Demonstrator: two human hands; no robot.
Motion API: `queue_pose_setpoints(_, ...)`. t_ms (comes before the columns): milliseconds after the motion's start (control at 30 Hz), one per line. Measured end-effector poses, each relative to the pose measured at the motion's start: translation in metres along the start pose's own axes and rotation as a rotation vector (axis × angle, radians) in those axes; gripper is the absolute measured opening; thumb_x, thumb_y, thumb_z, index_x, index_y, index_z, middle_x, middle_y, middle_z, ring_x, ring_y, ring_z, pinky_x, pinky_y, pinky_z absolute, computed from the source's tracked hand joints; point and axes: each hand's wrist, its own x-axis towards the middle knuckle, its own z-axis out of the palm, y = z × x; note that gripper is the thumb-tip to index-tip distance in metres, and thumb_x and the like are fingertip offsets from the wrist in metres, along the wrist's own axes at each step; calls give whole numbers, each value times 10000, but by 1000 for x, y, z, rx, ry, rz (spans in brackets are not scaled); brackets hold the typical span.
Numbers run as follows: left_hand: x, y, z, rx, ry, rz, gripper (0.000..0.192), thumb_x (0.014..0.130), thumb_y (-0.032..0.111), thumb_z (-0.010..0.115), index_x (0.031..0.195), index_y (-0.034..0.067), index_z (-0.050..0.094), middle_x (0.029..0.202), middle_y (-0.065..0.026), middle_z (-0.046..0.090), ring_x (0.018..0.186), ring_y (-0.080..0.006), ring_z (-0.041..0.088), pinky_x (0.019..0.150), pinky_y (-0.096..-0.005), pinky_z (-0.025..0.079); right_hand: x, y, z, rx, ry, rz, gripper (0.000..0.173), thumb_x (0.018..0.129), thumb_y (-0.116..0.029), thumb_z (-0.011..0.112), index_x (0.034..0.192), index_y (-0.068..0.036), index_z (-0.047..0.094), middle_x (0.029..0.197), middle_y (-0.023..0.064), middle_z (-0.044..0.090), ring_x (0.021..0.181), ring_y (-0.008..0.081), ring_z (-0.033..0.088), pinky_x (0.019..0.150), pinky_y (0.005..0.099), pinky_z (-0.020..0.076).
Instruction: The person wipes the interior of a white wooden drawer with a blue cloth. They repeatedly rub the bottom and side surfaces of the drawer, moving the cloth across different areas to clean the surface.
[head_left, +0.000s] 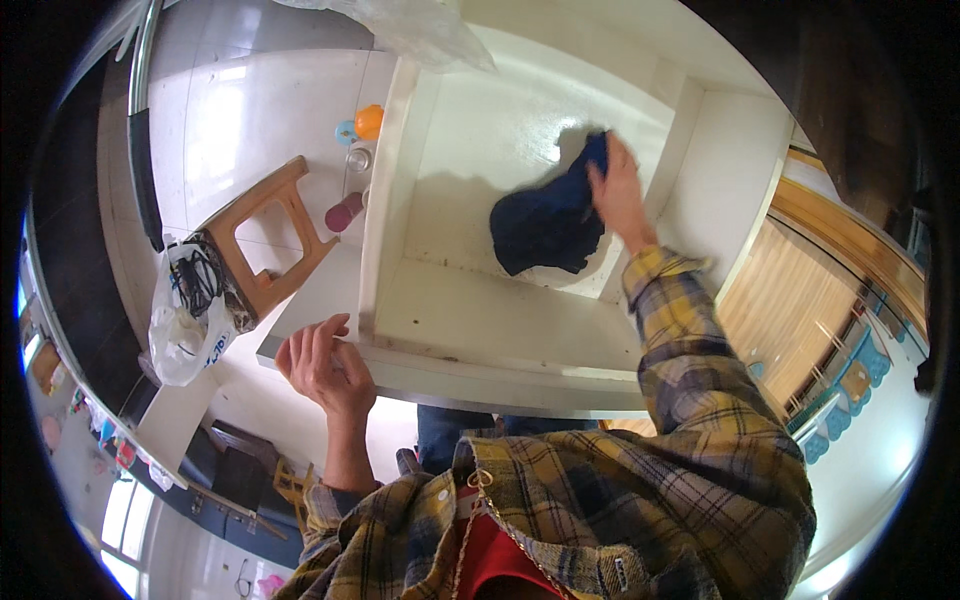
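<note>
A crumpled dark blue cloth (547, 214) lies on the floor of a white box-like cabinet compartment (502, 311). My right hand (621, 191) grips the cloth at its upper right end, fingers pressed over it. That sleeve reaches across the compartment's near right corner. The compartment floor looks glossy around the cloth, and dark specks dot its near inner edge. My left hand (330, 364) hovers at or rests on the near left edge; contact is unclear. Its fingers are loosely bent, with nothing seen in them.
Left of the compartment are an orange container (369, 122), a glass jar (359, 159) and a dark pink cylinder (343, 213). A wooden stool (289, 180) stands beyond a white plastic bag (195, 341) with black cables. Clear plastic sheeting (420, 34) overhangs the far left corner.
</note>
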Motion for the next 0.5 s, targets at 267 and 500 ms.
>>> queue_pose_setpoints(267,-1,-3,1,-2,-1,30,297,703,10,487,906,75,694,770,-38,631,788,-219,591,906,-351,349,142,89,-55,-572,194,-227,625,809,-150,697,1386,-149,457,1306,200,513,1191,419,510,983,503,445)
queue_pose_setpoints(500,-3,-2,2,1,3,30,301,759,25,462,927,77,706,801,-20,651,823,-180,595,936,-344,350,25,97,-56,-983,-195,-87,444,782,-240,677,1142,-9,559,1146,172,559,1073,346,537,924,456,448)
